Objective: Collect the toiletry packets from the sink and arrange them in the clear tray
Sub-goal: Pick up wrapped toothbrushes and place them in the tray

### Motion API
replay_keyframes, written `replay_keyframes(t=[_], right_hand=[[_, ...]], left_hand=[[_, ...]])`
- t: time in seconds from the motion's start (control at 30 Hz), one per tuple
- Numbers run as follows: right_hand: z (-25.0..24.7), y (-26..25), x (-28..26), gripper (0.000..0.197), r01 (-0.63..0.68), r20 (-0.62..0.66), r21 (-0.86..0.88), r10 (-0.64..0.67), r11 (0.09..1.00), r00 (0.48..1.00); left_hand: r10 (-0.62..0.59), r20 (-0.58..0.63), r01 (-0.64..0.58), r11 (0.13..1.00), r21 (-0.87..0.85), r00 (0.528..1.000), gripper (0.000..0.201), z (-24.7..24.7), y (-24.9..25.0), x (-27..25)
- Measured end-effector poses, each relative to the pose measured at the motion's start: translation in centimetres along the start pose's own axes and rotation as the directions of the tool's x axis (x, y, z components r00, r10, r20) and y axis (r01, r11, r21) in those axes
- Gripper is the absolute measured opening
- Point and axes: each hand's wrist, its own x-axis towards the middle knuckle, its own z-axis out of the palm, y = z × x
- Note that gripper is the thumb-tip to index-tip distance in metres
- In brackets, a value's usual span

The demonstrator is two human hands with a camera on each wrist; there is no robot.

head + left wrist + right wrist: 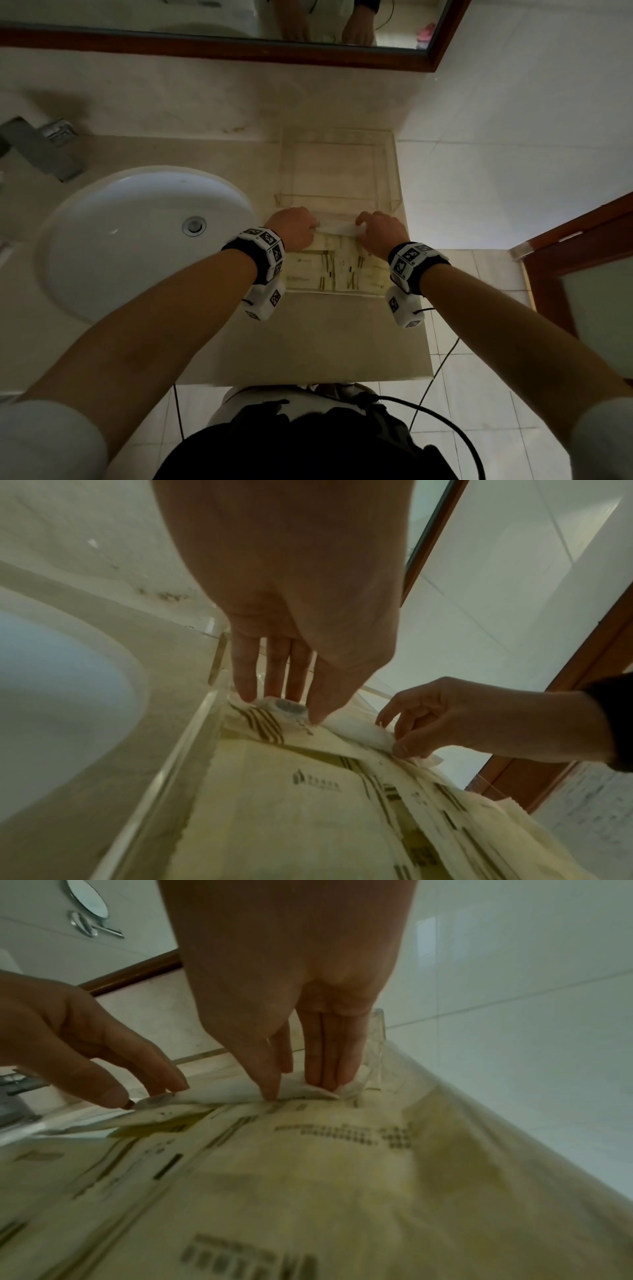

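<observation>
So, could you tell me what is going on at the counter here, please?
A person is arranging toiletry packets in a clear tray on the counter beside the sink. The left hand and the right hand each pinch one end of a long white packet, placing it at the far edge of the cream printed packets already lying flat in the tray. The sink basin looks empty of packets.

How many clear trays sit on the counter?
2: an empty tray at the back, and a nearer tray holding the packets; whether they join is unclear.
</observation>
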Motion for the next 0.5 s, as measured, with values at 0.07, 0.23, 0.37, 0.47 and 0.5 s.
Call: replay_keyframes(t=[0.07, 0.23, 0.37, 0.47, 0.5], right_hand=[[-0.2, 0.2, -0.3, 0.035, 0.002, 0.009, 0.024, -0.002, 1.0, 1.0], [-0.9, 0.1, -1.1, 0.047, 0.033, 0.015, 0.101, -0.035, 0.994, 0.999], [-1.9, -0.8, -1.6, 0.056, 0.107, -0.004, 0.156, -0.107, 0.982, 0.994], [-2.8, -2.1, -1.8, 0.061, 0.143, -0.021, 0.188, -0.142, 0.972, 0.99], [-3.0, -2.6, -1.8, 0.062, 0.152, -0.028, 0.192, -0.149, 0.97, 0.988]], left_hand=[[-0.021, -0.02, 0.02, 1.0, -0.016, 1.0, 0.04, -0.2, 0.1, 0.0], [-0.041, -0.166, 0.028, 0.997, -0.077, 0.985, 0.038, -0.6, 0.6, -0.8], [-0.091, -0.3, 0.027, 0.977, -0.211, 0.95, 0.05, -0.7, 0.2, -2.1], [-0.11, -0.356, 0.021, 0.969, -0.245, 0.928, 0.057, -0.8, -0.5, -3.4], [-0.119, -0.373, 0.026, 0.969, -0.246, 0.92, 0.058, -0.8, -0.8, -3.9]])
